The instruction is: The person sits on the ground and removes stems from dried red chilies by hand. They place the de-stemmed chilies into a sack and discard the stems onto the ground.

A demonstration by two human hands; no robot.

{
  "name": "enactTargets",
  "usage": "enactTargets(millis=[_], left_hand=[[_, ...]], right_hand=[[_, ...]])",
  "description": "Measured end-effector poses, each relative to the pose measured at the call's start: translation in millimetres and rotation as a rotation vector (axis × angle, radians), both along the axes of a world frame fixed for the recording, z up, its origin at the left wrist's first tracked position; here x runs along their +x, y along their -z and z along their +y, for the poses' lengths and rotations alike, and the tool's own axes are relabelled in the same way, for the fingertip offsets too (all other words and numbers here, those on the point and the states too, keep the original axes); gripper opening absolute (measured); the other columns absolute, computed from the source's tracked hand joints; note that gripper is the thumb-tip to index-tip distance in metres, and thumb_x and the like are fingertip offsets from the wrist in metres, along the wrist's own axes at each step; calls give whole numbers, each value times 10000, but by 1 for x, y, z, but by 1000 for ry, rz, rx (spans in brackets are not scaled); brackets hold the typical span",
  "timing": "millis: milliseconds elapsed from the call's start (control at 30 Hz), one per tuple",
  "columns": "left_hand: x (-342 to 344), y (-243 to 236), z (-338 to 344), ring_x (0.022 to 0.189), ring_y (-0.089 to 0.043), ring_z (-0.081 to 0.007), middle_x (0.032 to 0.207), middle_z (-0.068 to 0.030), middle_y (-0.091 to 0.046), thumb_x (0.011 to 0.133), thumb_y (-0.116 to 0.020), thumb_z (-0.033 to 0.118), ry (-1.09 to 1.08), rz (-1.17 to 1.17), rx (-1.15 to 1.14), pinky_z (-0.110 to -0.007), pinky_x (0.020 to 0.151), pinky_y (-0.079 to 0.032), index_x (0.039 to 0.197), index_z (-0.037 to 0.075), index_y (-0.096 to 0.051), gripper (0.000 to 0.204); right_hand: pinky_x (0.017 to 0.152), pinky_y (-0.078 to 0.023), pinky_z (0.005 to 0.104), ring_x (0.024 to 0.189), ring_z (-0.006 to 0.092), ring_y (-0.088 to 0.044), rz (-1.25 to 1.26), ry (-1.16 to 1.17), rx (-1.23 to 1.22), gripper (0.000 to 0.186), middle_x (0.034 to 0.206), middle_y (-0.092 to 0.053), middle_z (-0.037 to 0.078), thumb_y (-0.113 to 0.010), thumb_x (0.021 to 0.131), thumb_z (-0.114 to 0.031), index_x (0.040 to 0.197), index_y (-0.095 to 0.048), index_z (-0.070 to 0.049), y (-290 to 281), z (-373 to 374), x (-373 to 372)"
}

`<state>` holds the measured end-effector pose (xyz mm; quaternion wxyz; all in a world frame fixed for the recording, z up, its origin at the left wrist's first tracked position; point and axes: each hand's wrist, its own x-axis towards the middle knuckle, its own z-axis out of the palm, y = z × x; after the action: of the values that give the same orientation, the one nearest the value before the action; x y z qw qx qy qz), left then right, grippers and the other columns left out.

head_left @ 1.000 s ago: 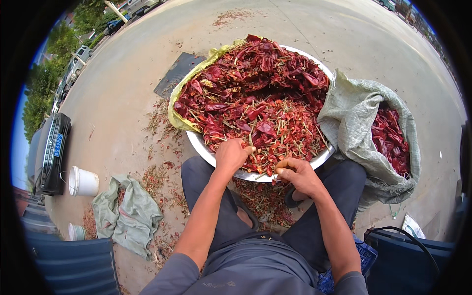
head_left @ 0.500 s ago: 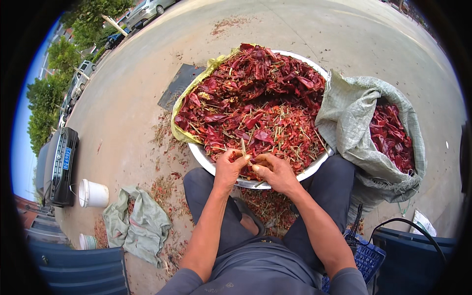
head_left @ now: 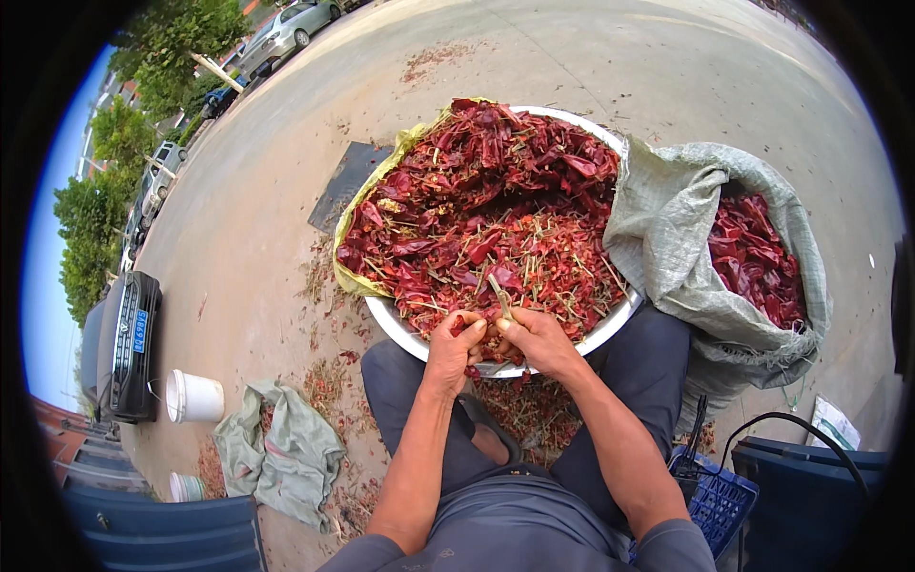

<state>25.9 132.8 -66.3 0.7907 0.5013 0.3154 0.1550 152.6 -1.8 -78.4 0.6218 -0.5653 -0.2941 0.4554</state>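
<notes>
The right hand (head_left: 540, 341) pinches a pale stem (head_left: 498, 294) beside the left hand (head_left: 450, 350), over a basin (head_left: 389, 321) of chilies (head_left: 477, 157).

Peppers (head_left: 477, 250) look glossy, the basin (head_left: 393, 322) metal, the sack (head_left: 670, 224) woven plastic.

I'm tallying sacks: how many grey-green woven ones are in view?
2: one open sack, holding red peppers, right of the basin; one rumpled sack on the ground, lower left. Others may be hidden.

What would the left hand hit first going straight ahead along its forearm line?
Likely the red pepper pieces heaped in the round basin, just ahead of the left hand; depth to the heap is unclear.
</notes>
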Motion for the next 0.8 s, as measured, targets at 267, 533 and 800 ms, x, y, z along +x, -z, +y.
enactTargets(millis=[267, 533, 800], left_hand=[[-15, 1, 18, 568, -457, -70, 740, 11, -513, 968, -629, 89, -57, -220, -49, -216, 457, -354, 961, 72, -542, 89], [-12, -20, -8, 551, -445, -76, 741, 0, -523, 983, -605, 80, 33, -204, 0, -207, 461, -362, 964, 70, -529, 79], [-11, -17, -15, 588, -500, -61, 806, -5, -601, 987, -620, 116, -60, -244, 18, -195, 464, -383, 998, 78, -556, 75]], right_hand=[[796, -518, 292, 864, 131, -651, -165, -303, -10, 438, 950, -730, 59, -790, 835, -316, 1163, -721, -33, -23, -34, 3], [580, -510, 296, 678, 138, -621, -128, 19, -3, 595, 882, -656, 90, -694, 932, -392, 1306, -527, 40, -27, -20, -7], [547, -482, 296, 628, 131, -593, -240, 21, 55, 145, 702, -611, 65, -638, 936, -150, 950, -642, -6, -17, -12, -23]])
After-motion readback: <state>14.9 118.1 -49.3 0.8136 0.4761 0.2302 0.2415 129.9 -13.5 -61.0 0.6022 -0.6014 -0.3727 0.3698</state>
